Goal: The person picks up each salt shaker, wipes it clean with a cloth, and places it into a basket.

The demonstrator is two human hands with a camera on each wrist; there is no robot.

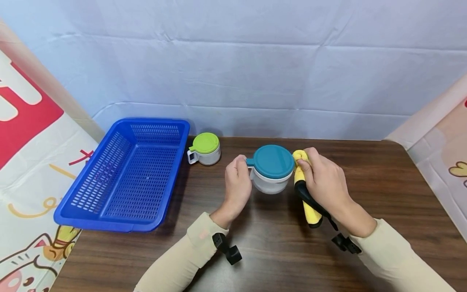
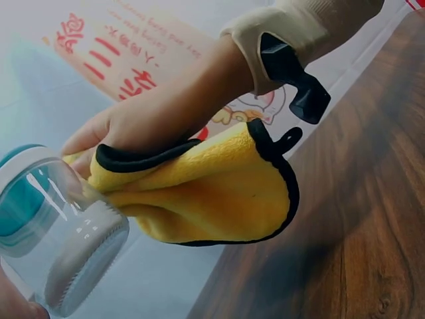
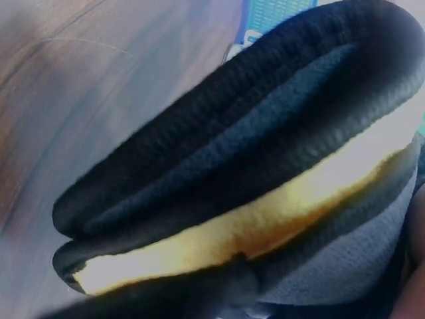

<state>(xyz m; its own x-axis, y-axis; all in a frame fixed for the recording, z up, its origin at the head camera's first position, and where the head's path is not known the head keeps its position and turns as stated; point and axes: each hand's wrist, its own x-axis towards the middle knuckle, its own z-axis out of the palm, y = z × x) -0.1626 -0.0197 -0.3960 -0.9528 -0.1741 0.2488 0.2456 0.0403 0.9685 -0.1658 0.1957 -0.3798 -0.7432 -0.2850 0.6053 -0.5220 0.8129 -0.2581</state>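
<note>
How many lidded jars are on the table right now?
2. The teal-lidded jar sits between the left hand and right hand; the green-lidded jar stands beside the blue basket.

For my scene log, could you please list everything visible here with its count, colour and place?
Jar: 1, clear with teal lid, table centre, between both hands.
Cloth: 1, yellow with black edging, against the jar's right side.
Small jar: 1, white with green lid, beside the basket.
Basket: 1, blue, table left.
Table: 1, dark wood.
Backdrop: 1, pale blue sheet, behind.
Left hand: 1, grips the jar's handle side.
Right hand: 1, holds the cloth.
</note>
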